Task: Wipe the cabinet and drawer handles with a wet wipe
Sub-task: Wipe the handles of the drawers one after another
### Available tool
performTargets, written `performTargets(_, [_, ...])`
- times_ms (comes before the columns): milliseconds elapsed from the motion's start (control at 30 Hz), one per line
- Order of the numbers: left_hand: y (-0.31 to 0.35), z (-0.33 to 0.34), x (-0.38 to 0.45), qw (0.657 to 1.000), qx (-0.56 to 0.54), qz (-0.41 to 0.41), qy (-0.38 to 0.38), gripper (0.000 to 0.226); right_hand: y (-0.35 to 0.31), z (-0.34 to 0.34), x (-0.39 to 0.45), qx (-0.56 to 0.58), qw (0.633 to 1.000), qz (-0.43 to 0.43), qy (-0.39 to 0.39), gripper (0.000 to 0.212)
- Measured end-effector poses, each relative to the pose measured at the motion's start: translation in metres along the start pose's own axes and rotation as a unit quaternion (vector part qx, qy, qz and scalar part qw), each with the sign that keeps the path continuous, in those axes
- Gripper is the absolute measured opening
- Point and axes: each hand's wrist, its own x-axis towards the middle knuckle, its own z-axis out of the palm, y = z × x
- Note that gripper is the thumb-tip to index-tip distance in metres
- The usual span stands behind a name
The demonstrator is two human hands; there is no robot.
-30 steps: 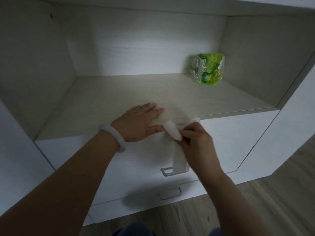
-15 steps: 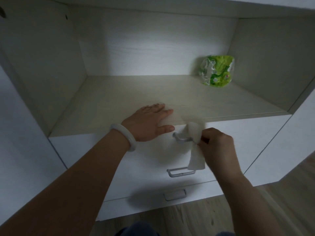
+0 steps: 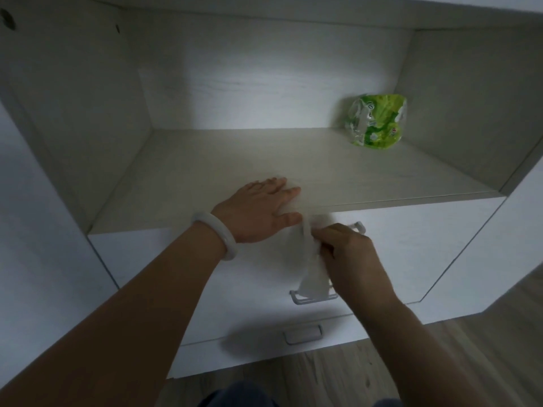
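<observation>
Pinching a crumpled white wet wipe against the top drawer's metal bar handle, right hand fingers curled | left hand flat, fingers together, on the pale wooden shelf front edge | wipe's tail hangs over the second handle | green wipe packet far right on shelf

A green plastic packet stands at the back of the open shelf, toward two o'clock, close to the right wall. Wood-grain floor runs along the bottom and lower right. A white bangle circles a wrist at the centre.
</observation>
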Motion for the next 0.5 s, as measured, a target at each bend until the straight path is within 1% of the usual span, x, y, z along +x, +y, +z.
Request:
performTargets(67, [0.000,0.000,-0.001,1.000,0.001,0.003,0.004,0.066,0.011,-0.010,0.000,0.013,1.000,0.007,-0.006,0.029])
performTargets(100, [-0.001,0.000,-0.001,1.000,-0.001,0.003,0.004,0.066,0.019,-0.018,-0.001,0.017,1.000,0.024,-0.005,0.031])
performTargets(167, [0.000,0.000,-0.001,1.000,-0.005,0.002,0.003,0.066,0.034,-0.032,-0.004,0.037,0.993,0.106,0.022,0.039])
performTargets(200, [0.000,0.000,-0.001,1.000,-0.005,0.002,0.003,0.066,0.035,-0.031,-0.005,0.042,0.989,0.140,0.037,0.037])
performTargets(233, [0.000,0.000,0.000,1.000,-0.003,0.002,0.003,0.067,0.031,-0.026,-0.007,0.026,0.988,0.139,0.062,0.034])
performTargets(267, [0.000,0.001,0.000,1.000,-0.001,0.002,0.005,0.067,0.023,-0.018,-0.010,-0.001,0.990,0.116,0.082,0.032])
performTargets(300, [0.000,0.001,0.000,1.000,0.001,0.002,0.008,0.067,0.013,-0.007,-0.013,-0.012,0.992,0.088,0.085,0.028])
performTargets(367, [-0.001,0.001,0.000,1.000,0.006,0.003,0.012,0.068,-0.004,0.011,-0.019,0.019,0.997,0.051,0.050,0.013])
performTargets(433, [-0.002,0.001,-0.001,1.000,0.007,0.006,0.012,0.068,0.001,0.011,-0.020,0.022,0.999,0.017,0.046,0.029])
performTargets(500, [-0.002,0.001,-0.001,1.000,0.005,0.008,0.008,0.067,0.022,-0.004,-0.018,0.024,0.997,0.030,0.073,0.030])
